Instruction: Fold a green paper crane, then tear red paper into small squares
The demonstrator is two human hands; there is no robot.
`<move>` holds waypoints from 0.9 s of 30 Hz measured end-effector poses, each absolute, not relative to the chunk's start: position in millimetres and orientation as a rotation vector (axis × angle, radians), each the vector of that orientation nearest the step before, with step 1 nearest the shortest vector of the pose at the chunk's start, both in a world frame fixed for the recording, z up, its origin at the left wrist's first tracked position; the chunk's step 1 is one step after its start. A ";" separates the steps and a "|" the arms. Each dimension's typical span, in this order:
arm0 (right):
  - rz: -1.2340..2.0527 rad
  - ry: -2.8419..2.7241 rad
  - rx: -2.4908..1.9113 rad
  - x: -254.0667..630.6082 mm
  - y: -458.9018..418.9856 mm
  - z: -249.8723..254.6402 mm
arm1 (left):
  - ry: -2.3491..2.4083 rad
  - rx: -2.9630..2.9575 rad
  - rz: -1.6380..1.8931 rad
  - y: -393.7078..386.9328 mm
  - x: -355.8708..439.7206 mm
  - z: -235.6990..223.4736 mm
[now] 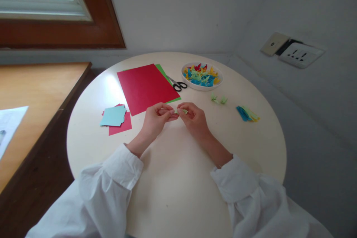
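Observation:
Between my fingertips is a small light green piece of folded paper (182,111), mostly covered by the fingers. My left hand (158,116) pinches it from the left, and my right hand (193,116) grips it from the right. Just beyond my hands lie a large red paper sheet (147,87) and a green sheet (174,100) partly under it. Black-handled scissors (178,85) rest at the sheets' right edge. Two small light green folded paper pieces (219,99) sit to the right of my right hand.
A white oval dish (205,88) at the back holds many colourful folded papers. Small light blue squares (113,115) lie over red squares (121,128) at left. Blue, green and yellow folded strips (247,113) lie at right. A wooden desk (44,81) stands left of the round table (178,193).

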State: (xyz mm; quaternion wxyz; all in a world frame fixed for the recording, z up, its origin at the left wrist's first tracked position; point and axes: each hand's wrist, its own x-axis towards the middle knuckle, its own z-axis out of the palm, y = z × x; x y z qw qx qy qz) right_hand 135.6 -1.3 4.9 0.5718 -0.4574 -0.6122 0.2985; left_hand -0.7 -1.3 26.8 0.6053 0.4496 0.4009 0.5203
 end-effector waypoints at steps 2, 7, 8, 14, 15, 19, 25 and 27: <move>0.704 -1.440 -1.082 135.8 -0.6 4.1 | 0.927 1.048 1.220 -0.8 -0.6 25.4; 0.707 -1.466 -1.108 136.3 0.7 3.3 | 0.950 1.073 1.256 0.0 -0.2 23.4; 0.709 -1.469 -1.108 136.3 0.6 3.4 | 0.957 1.081 1.263 -0.1 -0.1 23.2; 0.685 -1.504 -1.123 135.2 -0.9 5.3 | 0.959 1.118 1.287 -0.4 0.6 21.6; 0.667 -1.507 -1.133 135.2 -1.1 5.6 | 0.960 1.122 1.292 -0.4 0.7 21.5; 0.579 -1.538 -1.161 135.5 -1.5 6.9 | 0.970 1.139 1.307 -0.5 1.0 21.7; 0.482 -1.595 -1.165 136.4 -2.4 7.9 | 0.979 1.141 1.285 -0.6 1.2 21.7; 0.464 -1.607 -1.163 136.5 -2.6 7.3 | 0.984 1.134 1.270 -0.5 1.0 21.3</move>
